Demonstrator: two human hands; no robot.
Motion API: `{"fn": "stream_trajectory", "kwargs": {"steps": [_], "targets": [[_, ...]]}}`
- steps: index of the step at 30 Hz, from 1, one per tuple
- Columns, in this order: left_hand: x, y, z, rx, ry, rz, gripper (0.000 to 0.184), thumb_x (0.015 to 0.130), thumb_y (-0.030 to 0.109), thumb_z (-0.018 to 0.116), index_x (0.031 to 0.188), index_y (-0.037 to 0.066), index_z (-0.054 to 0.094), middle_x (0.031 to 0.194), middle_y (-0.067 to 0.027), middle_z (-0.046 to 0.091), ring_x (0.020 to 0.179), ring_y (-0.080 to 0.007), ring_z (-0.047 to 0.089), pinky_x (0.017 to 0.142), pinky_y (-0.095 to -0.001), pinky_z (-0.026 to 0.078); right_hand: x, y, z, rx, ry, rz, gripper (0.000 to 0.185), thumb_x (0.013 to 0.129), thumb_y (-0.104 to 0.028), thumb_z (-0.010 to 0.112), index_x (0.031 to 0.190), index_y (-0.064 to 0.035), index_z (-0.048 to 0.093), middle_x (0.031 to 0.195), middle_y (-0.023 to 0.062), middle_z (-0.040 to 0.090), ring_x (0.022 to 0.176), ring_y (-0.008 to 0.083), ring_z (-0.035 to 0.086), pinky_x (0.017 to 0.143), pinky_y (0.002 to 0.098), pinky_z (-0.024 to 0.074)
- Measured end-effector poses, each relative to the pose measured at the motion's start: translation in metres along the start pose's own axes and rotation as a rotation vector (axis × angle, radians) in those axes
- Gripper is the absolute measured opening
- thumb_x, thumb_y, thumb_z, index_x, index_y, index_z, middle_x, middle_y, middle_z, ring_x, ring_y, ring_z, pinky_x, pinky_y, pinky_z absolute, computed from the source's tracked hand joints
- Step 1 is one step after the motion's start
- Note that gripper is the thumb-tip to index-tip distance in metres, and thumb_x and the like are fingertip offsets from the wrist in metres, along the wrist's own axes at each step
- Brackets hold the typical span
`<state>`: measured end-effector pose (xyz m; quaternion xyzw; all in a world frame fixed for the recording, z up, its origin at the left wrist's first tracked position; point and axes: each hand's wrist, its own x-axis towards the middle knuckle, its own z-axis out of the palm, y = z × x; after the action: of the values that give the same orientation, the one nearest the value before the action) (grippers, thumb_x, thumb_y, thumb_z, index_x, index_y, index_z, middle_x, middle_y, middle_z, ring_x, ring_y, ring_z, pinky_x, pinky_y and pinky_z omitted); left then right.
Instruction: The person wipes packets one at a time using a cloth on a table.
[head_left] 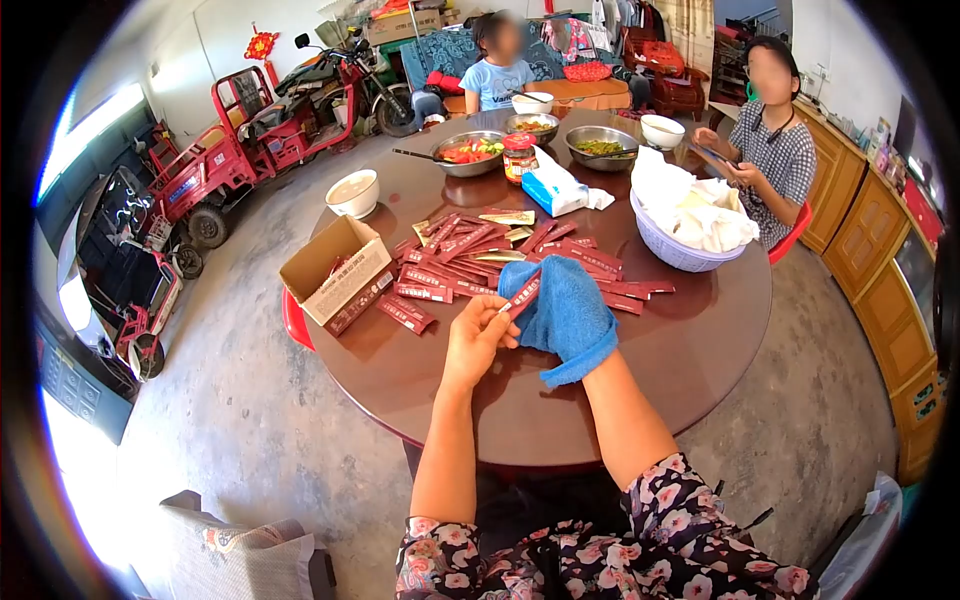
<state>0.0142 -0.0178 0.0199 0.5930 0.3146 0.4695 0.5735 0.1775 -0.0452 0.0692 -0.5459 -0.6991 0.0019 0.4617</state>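
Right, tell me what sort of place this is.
Probably a home's main room, doubling as storage: a round dining table with bowls of food, wooden cabinets at one side, and a red cargo tricycle parked inside.

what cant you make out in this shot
All in the head view:
Right hand: hidden by the blue cloth.
Small print on the red packets: too small to read.
What lies deeper in the lavender basket: hidden by pale wrapping.
Floral garment: cut off by the bottom edge.
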Motion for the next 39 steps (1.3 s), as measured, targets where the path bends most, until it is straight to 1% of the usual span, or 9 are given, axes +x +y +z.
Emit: {"fn": "stream_trajectory", "kwargs": {"steps": [12, 15, 18, 20, 23, 27, 33, 36, 39], "targets": [[0.000, -0.001, -0.009, -0.110, 0.109, 0.056, 0.016, 0.094, 0.009, 0.054, 0.107, 0.000, 0.054, 0.079, -0.0064, 0.065, 0.062, -0.0100, 0.059, 0.060, -0.0217, 0.048, 0.004, 0.013, 0.001, 0.071, -0.076, 0.021, 0.011, 0.069, -0.014, 0.068, 0.070, -0.0064, 0.061, 0.073, 0.0145, 0.063, 0.069, 0.0294, 0.062, 0.060, 0.0392, 0.0468], [-0.001, 0.000, -0.006, -0.082, 0.127, 0.064, 0.017, 0.094, 0.011, 0.054, 0.107, 0.000, 0.054, 0.081, -0.0060, 0.066, 0.063, -0.0097, 0.060, 0.061, -0.0218, 0.048, 0.007, 0.005, 0.009, -0.119, -0.015, -0.246, 0.007, 0.071, -0.012, 0.066, 0.072, -0.0061, 0.062, 0.081, 0.0145, 0.064, 0.073, 0.0296, 0.062, 0.060, 0.0393, 0.0478], [0.000, 0.001, -0.003, -0.047, 0.151, 0.040, 0.015, 0.095, 0.014, 0.054, 0.104, 0.001, 0.055, 0.080, -0.0042, 0.065, 0.064, -0.0092, 0.060, 0.061, -0.0216, 0.048, 0.010, 0.004, 0.020, -0.191, -0.181, -0.145, 0.007, 0.071, -0.013, 0.064, 0.073, -0.0063, 0.061, 0.084, 0.0141, 0.063, 0.073, 0.0317, 0.062, 0.061, 0.0392, 0.0487], [0.000, -0.002, -0.004, -0.043, 0.164, 0.022, 0.014, 0.095, 0.015, 0.055, 0.102, 0.003, 0.056, 0.078, -0.0026, 0.065, 0.064, -0.0089, 0.059, 0.062, -0.0213, 0.047, 0.009, -0.006, 0.019, -0.232, -0.327, -0.270, 0.007, 0.072, -0.012, 0.061, 0.077, -0.0071, 0.058, 0.081, 0.0134, 0.063, 0.076, 0.0338, 0.062, 0.061, 0.0408, 0.0486], [0.002, -0.013, -0.008, 0.036, 0.137, 0.041, 0.013, 0.095, 0.012, 0.054, 0.097, 0.000, 0.057, 0.078, -0.0036, 0.064, 0.064, -0.0083, 0.059, 0.061, -0.0210, 0.047, 0.006, -0.024, 0.021, 0.117, -0.258, -0.233, 0.009, 0.073, -0.012, 0.060, 0.080, -0.0083, 0.057, 0.079, 0.0140, 0.063, 0.074, 0.0344, 0.062, 0.059, 0.0426, 0.0482], [0.002, -0.014, -0.007, 0.045, 0.105, 0.039, 0.011, 0.094, 0.013, 0.055, 0.094, 0.002, 0.057, 0.075, -0.0023, 0.063, 0.064, -0.0081, 0.058, 0.061, -0.0213, 0.047, 0.004, -0.020, 0.021, -0.132, -0.287, -0.201, 0.010, 0.074, -0.014, 0.060, 0.082, -0.0097, 0.056, 0.072, 0.0159, 0.061, 0.068, 0.0330, 0.063, 0.056, 0.0424, 0.0477], [0.001, -0.009, -0.003, 0.067, 0.074, 0.010, 0.009, 0.092, 0.010, 0.058, 0.092, 0.000, 0.058, 0.074, -0.0040, 0.064, 0.063, -0.0087, 0.058, 0.060, -0.0218, 0.047, 0.000, -0.013, 0.011, 0.032, -0.132, -0.122, 0.008, 0.072, -0.016, 0.061, 0.075, -0.0094, 0.056, 0.066, 0.0156, 0.059, 0.063, 0.0356, 0.060, 0.054, 0.0425, 0.0470], [0.000, -0.004, -0.001, 0.104, 0.057, -0.004, 0.009, 0.092, 0.008, 0.058, 0.090, -0.001, 0.058, 0.074, -0.0051, 0.064, 0.062, -0.0089, 0.058, 0.059, -0.0215, 0.048, 0.007, -0.014, 0.003, 0.089, -0.235, -0.068, 0.009, 0.072, -0.016, 0.060, 0.074, -0.0079, 0.056, 0.068, 0.0174, 0.059, 0.065, 0.0370, 0.060, 0.054, 0.0430, 0.0465], [0.000, -0.005, -0.001, 0.127, 0.028, -0.021, 0.010, 0.092, 0.009, 0.057, 0.089, 0.000, 0.058, 0.073, -0.0054, 0.064, 0.062, -0.0087, 0.057, 0.060, -0.0210, 0.048, 0.009, -0.010, 0.002, -0.055, -0.153, -0.128, 0.010, 0.072, -0.016, 0.060, 0.073, -0.0073, 0.054, 0.069, 0.0183, 0.059, 0.066, 0.0373, 0.060, 0.054, 0.0430, 0.0460]]}}
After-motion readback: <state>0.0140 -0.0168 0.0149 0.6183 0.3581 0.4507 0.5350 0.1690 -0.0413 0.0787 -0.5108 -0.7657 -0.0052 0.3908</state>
